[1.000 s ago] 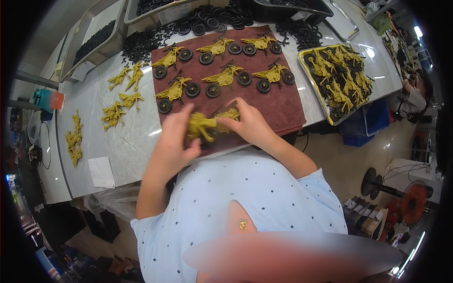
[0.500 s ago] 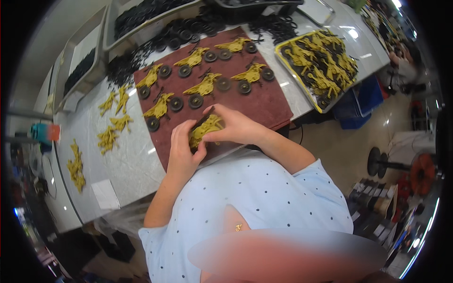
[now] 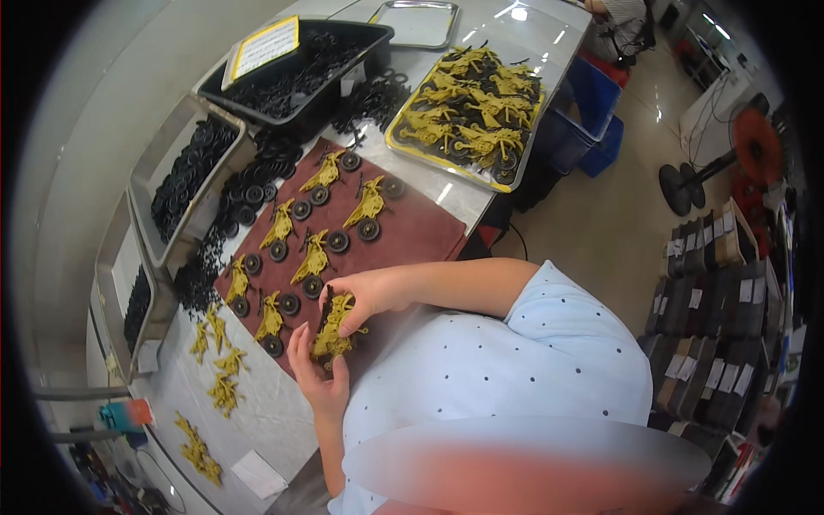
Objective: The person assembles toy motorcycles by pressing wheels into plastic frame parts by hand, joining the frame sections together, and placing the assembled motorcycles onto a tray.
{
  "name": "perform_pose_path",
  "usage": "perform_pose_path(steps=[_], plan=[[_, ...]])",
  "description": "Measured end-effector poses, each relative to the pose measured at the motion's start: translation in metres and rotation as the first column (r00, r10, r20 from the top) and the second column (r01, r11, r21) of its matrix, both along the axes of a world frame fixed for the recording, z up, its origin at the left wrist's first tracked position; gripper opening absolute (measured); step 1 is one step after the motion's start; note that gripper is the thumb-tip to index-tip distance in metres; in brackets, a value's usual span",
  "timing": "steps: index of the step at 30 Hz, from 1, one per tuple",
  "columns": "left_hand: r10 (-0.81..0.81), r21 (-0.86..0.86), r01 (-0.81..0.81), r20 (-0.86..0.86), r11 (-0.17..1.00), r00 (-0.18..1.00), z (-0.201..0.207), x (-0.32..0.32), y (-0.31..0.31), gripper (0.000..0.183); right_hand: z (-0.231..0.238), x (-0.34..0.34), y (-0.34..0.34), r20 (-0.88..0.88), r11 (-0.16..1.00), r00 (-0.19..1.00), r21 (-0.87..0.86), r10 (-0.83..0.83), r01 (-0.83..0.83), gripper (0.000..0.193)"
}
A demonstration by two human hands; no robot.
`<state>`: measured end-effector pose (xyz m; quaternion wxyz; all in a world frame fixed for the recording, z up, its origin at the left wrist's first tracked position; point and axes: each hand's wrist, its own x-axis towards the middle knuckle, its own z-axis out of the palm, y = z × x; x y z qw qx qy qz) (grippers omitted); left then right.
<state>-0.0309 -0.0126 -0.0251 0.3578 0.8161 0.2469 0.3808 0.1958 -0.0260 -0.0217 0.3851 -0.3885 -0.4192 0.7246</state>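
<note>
Between my two hands is a toy motorcycle (image 3: pixel 330 342), yellow with black parts, held low over the near edge of the dark red cloth (image 3: pixel 416 233). My right hand (image 3: pixel 375 292) closes on it from the far right, thumb pressed on the yellow body. From the near left, my left hand (image 3: pixel 316 375) cups it, with the thumb against its lower end and the fingers along its left side. Fingers cover part of the toy. Beyond my hands, several yellow motorcycle bodies (image 3: pixel 312 257) lie in rows on the cloth, each beside black wheels (image 3: pixel 337 241).
A yellow-rimmed tray (image 3: pixel 396 146) piled with yellow and black toys stands at the far right. Loose black wheels (image 3: pixel 249 193) and bins of black parts (image 3: pixel 296 112) line the back. Loose yellow pieces (image 3: pixel 225 390) and a white paper (image 3: pixel 257 475) lie left. Blue crates (image 3: pixel 592 103) sit beside the table.
My view has swung to the right, so the table now appears farther left and turned. Both hands stay on the toy motorcycle; my left fingers look more loosely spread.
</note>
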Motion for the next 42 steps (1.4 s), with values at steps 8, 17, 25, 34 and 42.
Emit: perform_pose_path(steps=[8,17,25,34,42], plan=[[0.136,0.054,-0.146,0.151,0.988,0.979,0.008,-0.004,0.022,0.045,0.037,0.073,-0.022,-0.091,0.960,0.958,0.035,-0.274,0.278,0.052],[0.293,0.003,-0.297,0.152,0.955,0.944,-0.014,-0.006,0.041,0.034,0.102,0.325,-0.036,-0.072,0.266,0.297,0.287,-0.952,0.920,0.052],[0.340,0.028,-0.344,0.101,0.939,0.935,-0.019,-0.012,0.045,0.028,0.047,0.431,-0.006,0.184,0.333,0.308,0.125,-0.933,0.935,0.042],[0.362,0.030,-0.363,0.032,0.931,0.932,-0.019,-0.014,0.047,0.027,0.048,0.419,-0.002,0.746,0.420,-0.166,0.528,-0.645,0.738,0.091],[0.343,0.008,-0.343,-0.009,0.939,0.939,-0.016,-0.012,0.049,0.025,0.057,0.391,-0.004,0.781,0.510,-0.366,0.614,-0.507,0.603,0.074]])
